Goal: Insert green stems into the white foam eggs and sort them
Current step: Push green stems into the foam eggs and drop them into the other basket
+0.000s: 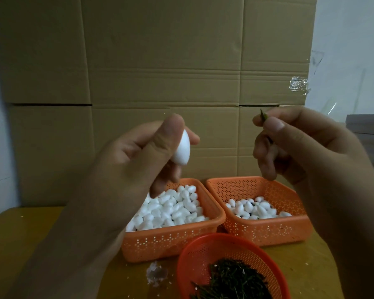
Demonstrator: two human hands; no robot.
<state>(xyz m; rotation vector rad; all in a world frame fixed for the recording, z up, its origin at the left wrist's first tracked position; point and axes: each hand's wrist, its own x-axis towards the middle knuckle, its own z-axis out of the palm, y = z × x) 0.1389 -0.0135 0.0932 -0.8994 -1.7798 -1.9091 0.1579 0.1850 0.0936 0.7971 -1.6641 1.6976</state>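
A white foam egg (181, 151) is held upright in the left hand (125, 160), pinched between thumb and curled fingers (192, 140), above the left basket. A green stem (264, 115) is pinched between the thumb and forefinger of the right hand (300, 147), its pointed end up and tilted toward the egg; egg and stem are apart, so this insertion is not yet made.

On the yellow table (20, 229), two orange square baskets are set side by side toward the far edge. The left basket (171, 240) is heaped with plain eggs (173, 209); the right basket (268, 230) holds a thinner layer of eggs (257, 209), several showing dark spots, judged to be inserted stems. A round red basket (203, 251) at the near edge carries a pile of loose stems (233, 281). A scrap of crumpled clear film (157, 275) lies beside it, and stacked cardboard boxes (160, 72) stand behind.

The task is judged to be in an early-to-middle stage: the finished stock is much smaller than the unworked heap, and many stems remain.
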